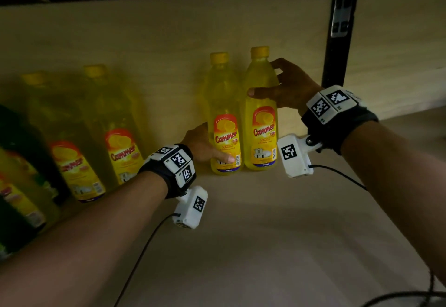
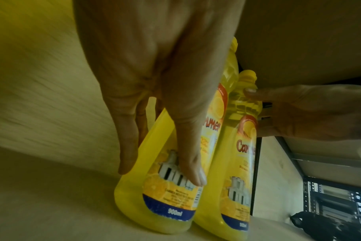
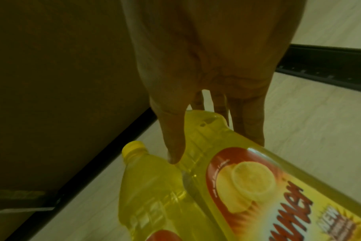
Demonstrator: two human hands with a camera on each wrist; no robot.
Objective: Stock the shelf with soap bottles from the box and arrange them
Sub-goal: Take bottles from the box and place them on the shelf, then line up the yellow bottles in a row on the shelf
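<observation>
Two yellow soap bottles with yellow caps stand side by side on the shelf board (image 1: 265, 234), close to the back panel. My left hand (image 1: 205, 148) holds the left bottle (image 1: 224, 104) low down; its thumb lies on the front label and its fingers (image 2: 128, 146) run down the far side. My right hand (image 1: 287, 87) grips the right bottle (image 1: 261, 123) near its shoulder, thumb across the front, fingers behind. The left wrist view shows both bottles (image 2: 132, 195) (image 2: 237, 163) touching. The right wrist view shows my thumb (image 3: 173, 138) on the held bottle (image 3: 258, 179). The box is not in view.
Two more yellow bottles (image 1: 72, 138) (image 1: 113, 118) stand further left, with several dark and yellow bottles (image 1: 19, 174) at the far left edge. A black upright post (image 1: 337, 41) rises right of my right hand. Another shelf hangs overhead.
</observation>
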